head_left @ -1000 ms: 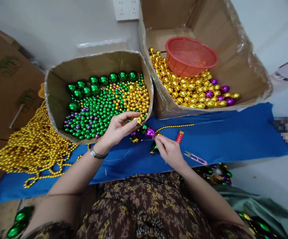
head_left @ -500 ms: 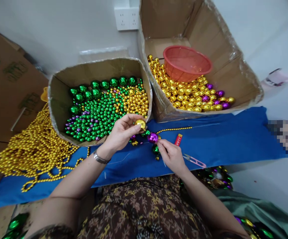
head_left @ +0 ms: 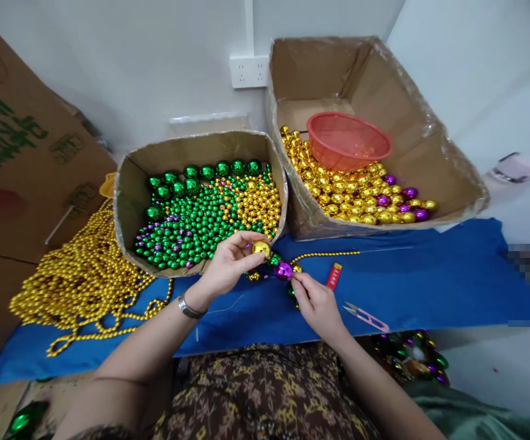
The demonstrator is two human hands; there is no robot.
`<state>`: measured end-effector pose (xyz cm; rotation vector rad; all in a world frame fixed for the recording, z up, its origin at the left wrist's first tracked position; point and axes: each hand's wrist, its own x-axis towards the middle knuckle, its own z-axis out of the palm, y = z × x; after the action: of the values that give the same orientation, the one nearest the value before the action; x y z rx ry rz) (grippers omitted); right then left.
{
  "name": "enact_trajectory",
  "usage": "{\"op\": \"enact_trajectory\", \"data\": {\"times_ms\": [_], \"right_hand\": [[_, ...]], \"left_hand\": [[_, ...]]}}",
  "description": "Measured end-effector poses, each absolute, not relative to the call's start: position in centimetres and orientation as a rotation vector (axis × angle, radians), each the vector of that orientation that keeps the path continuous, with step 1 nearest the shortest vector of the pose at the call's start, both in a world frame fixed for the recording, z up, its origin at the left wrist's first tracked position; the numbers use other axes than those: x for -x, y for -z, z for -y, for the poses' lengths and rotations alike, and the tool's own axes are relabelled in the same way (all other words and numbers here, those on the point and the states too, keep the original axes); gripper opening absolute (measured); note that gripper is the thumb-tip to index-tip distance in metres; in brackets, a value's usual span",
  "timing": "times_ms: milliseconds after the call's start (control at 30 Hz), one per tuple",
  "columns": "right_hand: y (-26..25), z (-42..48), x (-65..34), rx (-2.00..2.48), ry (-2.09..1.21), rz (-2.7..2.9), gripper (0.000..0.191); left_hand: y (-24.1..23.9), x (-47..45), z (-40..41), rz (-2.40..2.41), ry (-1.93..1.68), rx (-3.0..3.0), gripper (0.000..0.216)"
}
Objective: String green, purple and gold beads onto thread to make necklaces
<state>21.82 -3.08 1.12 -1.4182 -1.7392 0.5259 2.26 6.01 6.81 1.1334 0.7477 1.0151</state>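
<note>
My left hand (head_left: 232, 264) is closed, its thumb and fingers pinching a shiny gold bead (head_left: 261, 249). A smaller green bead (head_left: 275, 259) sits just right of it. Beyond that is a purple bead (head_left: 284, 270), in line with the other two. My right hand (head_left: 319, 304) is closed in a pinch, its fingertips touching the purple bead's lower right edge. What those fingertips grip is hidden. More beads lie partly covered under the hands. Behind them, a strand of small gold beads (head_left: 324, 253) stretches right and ends in a thin thread.
A box (head_left: 123, 229) of green, gold and purple beads stands behind my left hand. Right of it, a larger box (head_left: 452, 177) holds gold and purple beads and a red basket (head_left: 350, 143). Gold bead strands (head_left: 86, 269), thread snips (head_left: 366, 316) and a red packet (head_left: 334, 276) lie on blue cloth.
The camera view has tilted up, so the whole scene sits lower and slightly further right. Both hands keep nearly the same grip and place around the beads.
</note>
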Motion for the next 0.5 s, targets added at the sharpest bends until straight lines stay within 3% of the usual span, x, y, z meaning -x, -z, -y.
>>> {"op": "enact_trajectory", "data": {"times_ms": [233,367,500], "right_hand": [[-0.7,3.1,-21.4,1.331,-0.996,1.563,0.041],[-0.3,2.7,-21.0,1.207,-1.2,1.434,0.042],[-0.2,2.6,-20.8,1.103,-1.303,1.345,0.041]], "left_hand": [[-6.5,-2.1,-5.7,-0.798,-0.999,-1.104,0.037],[-6.9,-1.7,-5.2,-0.804,-0.961,-1.22,0.033],[-7.3,-0.6,-5.3,-0.694,-0.912,-1.266,0.044]]}}
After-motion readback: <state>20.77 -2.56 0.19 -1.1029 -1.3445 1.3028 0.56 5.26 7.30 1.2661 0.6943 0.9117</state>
